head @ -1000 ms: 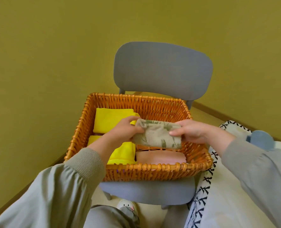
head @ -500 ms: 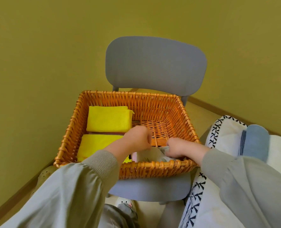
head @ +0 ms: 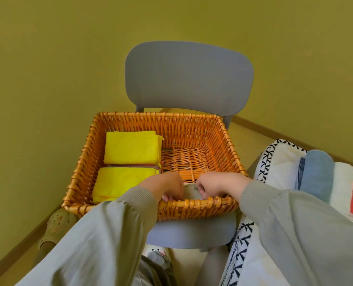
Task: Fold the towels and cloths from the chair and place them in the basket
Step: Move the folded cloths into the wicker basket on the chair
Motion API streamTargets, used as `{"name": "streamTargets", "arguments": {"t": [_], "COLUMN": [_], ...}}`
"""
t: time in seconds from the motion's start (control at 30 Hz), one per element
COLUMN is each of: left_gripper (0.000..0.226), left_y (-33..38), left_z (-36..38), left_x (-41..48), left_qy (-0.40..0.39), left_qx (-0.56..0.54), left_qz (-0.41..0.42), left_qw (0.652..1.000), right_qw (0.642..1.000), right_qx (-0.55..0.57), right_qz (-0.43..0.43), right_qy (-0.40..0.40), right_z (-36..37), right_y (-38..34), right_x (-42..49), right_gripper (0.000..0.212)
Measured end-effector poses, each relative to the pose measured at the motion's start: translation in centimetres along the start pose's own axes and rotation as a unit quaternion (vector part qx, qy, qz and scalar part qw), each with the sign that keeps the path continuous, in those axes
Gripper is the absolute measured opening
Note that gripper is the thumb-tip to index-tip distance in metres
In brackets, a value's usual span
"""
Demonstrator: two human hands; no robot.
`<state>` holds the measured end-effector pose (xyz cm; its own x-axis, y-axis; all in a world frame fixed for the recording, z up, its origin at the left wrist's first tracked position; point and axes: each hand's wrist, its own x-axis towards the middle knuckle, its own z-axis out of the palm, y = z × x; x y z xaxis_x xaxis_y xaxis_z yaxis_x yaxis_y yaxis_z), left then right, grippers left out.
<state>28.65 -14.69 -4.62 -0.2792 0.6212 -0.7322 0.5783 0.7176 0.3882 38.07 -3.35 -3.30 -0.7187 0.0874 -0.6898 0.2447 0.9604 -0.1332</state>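
An orange wicker basket (head: 130, 120) stands on the seat of a grey chair (head: 189, 77). Two folded yellow cloths lie along its left side, one at the back (head: 131, 148) and one at the front (head: 120, 183). Low in the front right corner lies a folded beige leaf-print cloth (head: 191, 194), mostly hidden by my hands and the near rim. My left hand (head: 167, 187) and my right hand (head: 217, 184) are both down on it with fingers curled at its edges. A pink cloth edge shows between the yellow ones.
A white quilt with black stitching, a blue patch and a red stripe (head: 285, 164) lies to the right, close to the chair. Olive walls meet behind the chair. Slippers (head: 56, 223) sit on the floor at the lower left.
Both hands have lowered the beige leaf-print cloth from above the basket down into its front right corner. They now sit low behind the near rim.
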Motion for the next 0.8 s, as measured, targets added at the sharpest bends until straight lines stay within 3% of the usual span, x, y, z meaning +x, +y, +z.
{"name": "streamTargets", "arguments": {"t": [0.1,0.17,0.2,0.3,0.4,0.53,0.7,0.8], "left_gripper": [0.016,0.022,0.023,0.021,0.018,0.022,0.030,0.041], "left_y": [0.6,1.2,1.5,1.8,2.0,4.7,11.2,14.0], "left_z": [0.2,0.0,-0.1,-0.2,0.0,0.6,3.4,5.5], "left_x": [-0.4,-0.8,-1.1,-2.2,-3.2,-3.7,-3.1,-1.8], "left_qy": [0.001,0.018,0.030,0.083,0.182,0.304,0.398,0.344], "left_qx": [0.054,0.072,0.074,0.047,0.052,0.040,0.022,0.108], "left_qz": [-0.017,-0.020,-0.021,-0.015,0.014,0.050,0.191,0.178], "left_qw": [0.998,0.997,0.997,0.995,0.982,0.950,0.897,0.915], "right_qw": [1.000,0.999,0.999,0.988,0.944,0.868,0.780,0.726], "right_qx": [-0.024,-0.034,-0.023,0.069,0.104,0.220,0.339,0.405], "right_qz": [0.019,0.022,0.019,0.028,0.033,0.040,0.155,0.260], "right_qy": [-0.005,-0.004,0.012,0.137,0.311,0.444,0.503,0.492], "right_z": [0.3,0.0,-0.3,-0.5,0.2,1.9,5.5,8.2], "right_y": [-0.3,-0.2,-0.1,0.9,1.7,2.6,7.0,11.0], "right_x": [0.5,0.1,-0.3,-2.2,-4.1,-7.4,-10.8,-12.1], "right_gripper": [0.022,0.010,0.003,0.022,0.022,0.022,0.022,0.023]}}
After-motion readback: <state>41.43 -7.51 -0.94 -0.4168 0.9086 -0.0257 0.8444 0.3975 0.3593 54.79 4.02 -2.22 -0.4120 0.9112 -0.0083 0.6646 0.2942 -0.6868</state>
